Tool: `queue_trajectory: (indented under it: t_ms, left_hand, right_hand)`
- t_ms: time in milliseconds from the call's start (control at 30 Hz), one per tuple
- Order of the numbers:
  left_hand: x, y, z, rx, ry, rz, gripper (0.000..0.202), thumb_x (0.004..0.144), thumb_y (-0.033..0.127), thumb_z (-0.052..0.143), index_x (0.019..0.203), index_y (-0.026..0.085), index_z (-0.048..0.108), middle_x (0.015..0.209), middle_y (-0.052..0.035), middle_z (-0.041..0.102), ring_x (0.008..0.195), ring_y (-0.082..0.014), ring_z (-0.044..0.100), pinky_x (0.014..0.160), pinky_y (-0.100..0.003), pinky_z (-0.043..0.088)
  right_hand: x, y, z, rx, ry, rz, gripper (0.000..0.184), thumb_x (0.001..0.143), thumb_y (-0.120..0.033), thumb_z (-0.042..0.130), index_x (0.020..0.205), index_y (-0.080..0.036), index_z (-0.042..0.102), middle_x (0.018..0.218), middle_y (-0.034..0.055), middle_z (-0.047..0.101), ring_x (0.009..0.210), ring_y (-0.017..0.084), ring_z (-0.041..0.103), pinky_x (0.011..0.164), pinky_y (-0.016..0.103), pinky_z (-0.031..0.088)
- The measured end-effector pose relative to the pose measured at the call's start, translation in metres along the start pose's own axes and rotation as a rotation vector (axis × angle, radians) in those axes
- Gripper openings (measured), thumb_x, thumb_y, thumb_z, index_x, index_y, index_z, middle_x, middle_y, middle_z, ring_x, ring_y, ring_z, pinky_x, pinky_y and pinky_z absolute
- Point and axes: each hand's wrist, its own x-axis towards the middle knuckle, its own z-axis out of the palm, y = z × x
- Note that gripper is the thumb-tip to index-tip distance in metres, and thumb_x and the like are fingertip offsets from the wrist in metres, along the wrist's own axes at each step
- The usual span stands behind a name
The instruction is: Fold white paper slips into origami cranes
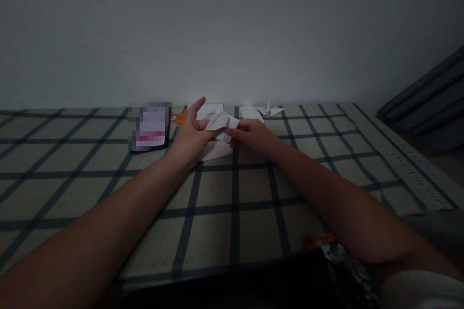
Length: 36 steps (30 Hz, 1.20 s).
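Between my two hands is a creased, folded sheet of white paper (222,121), raised a little above the table. My left hand (193,136) grips its left side, with one finger sticking up and away from it. On the right edge, my right hand (250,133) pinches the paper between thumb and fingers. Beneath the hands lies another piece of white paper (217,150), partly covered; I cannot tell whether it joins the held sheet. Several fingertips are hidden behind the folds.
A phone or tablet (150,125) with a blurred screen lies to the left. White paper (252,113) and a folded paper crane (268,109) sit near the wall (232,34). The checked tablecloth (213,222) has an orange printed figure (178,118). Dark folded fabric (431,101) hangs at right.
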Motion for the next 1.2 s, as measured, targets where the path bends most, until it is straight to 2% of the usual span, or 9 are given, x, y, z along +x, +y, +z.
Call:
queue_trajectory:
  t_ms: [200, 367, 533, 700, 933, 1200]
  left_hand:
    - [-0.0019, 0.0055, 0.0020, 0.008, 0.027, 0.024, 0.105, 0.067, 0.019, 0.085, 0.157, 0.024, 0.030, 0.100, -0.0089, 0.077, 0.069, -0.0171, 0.071, 0.068, -0.029, 0.057]
    - [-0.0037, 0.0049, 0.0029, 0.012, 0.027, 0.048, 0.107, 0.066, 0.020, 0.086, 0.157, 0.023, 0.029, 0.093, -0.0071, 0.077, 0.067, -0.0170, 0.070, 0.065, -0.028, 0.057]
    - [-0.0030, 0.0036, 0.0040, -0.002, 0.043, 0.055, 0.105, 0.066, 0.019, 0.085, 0.156, 0.022, 0.030, 0.098, -0.0091, 0.077, 0.067, -0.0168, 0.070, 0.067, -0.028, 0.056]
    - [-0.0032, 0.0057, 0.0036, 0.004, 0.057, 0.057, 0.102, 0.067, 0.019, 0.083, 0.155, 0.023, 0.031, 0.101, -0.0078, 0.077, 0.067, -0.0161, 0.070, 0.067, -0.028, 0.056]
    - [-0.0043, 0.0064, 0.0051, -0.002, 0.059, 0.051, 0.104, 0.065, 0.018, 0.083, 0.154, 0.024, 0.031, 0.099, -0.0074, 0.077, 0.068, -0.0175, 0.071, 0.069, -0.030, 0.057]
    - [-0.0006, 0.0013, 0.0031, -0.041, 0.071, 0.050, 0.102, 0.067, 0.022, 0.084, 0.154, 0.025, 0.030, 0.098, -0.0074, 0.076, 0.078, -0.0213, 0.073, 0.072, -0.032, 0.057]
  right_hand:
    - [-0.0012, 0.0003, -0.0009, -0.001, -0.078, 0.036, 0.033, 0.090, -0.044, 0.068, 0.077, -0.014, 0.070, 0.074, 0.0055, 0.074, 0.067, 0.012, 0.068, 0.068, 0.026, 0.055]
    - [-0.0026, -0.0037, -0.0005, -0.073, -0.054, 0.017, 0.033, 0.090, -0.044, 0.067, 0.077, -0.014, 0.071, 0.073, 0.0050, 0.074, 0.067, 0.013, 0.068, 0.066, 0.025, 0.053]
    - [-0.0024, -0.0036, 0.0011, -0.126, -0.022, -0.009, 0.032, 0.092, -0.043, 0.065, 0.077, -0.014, 0.069, 0.073, 0.0039, 0.073, 0.065, 0.011, 0.066, 0.064, 0.024, 0.050]
    - [-0.0021, -0.0009, 0.0021, -0.163, -0.063, -0.033, 0.039, 0.092, -0.049, 0.062, 0.075, -0.015, 0.069, 0.070, 0.0032, 0.072, 0.066, 0.012, 0.065, 0.066, 0.025, 0.049]
    - [-0.0034, -0.0046, 0.0021, -0.178, -0.060, -0.005, 0.035, 0.091, -0.045, 0.063, 0.075, -0.015, 0.070, 0.070, 0.0033, 0.072, 0.064, 0.012, 0.065, 0.065, 0.025, 0.048]
    - [-0.0029, -0.0030, 0.0031, -0.213, -0.048, -0.077, 0.033, 0.091, -0.043, 0.062, 0.073, -0.016, 0.066, 0.068, 0.0009, 0.069, 0.064, 0.011, 0.062, 0.066, 0.025, 0.047]
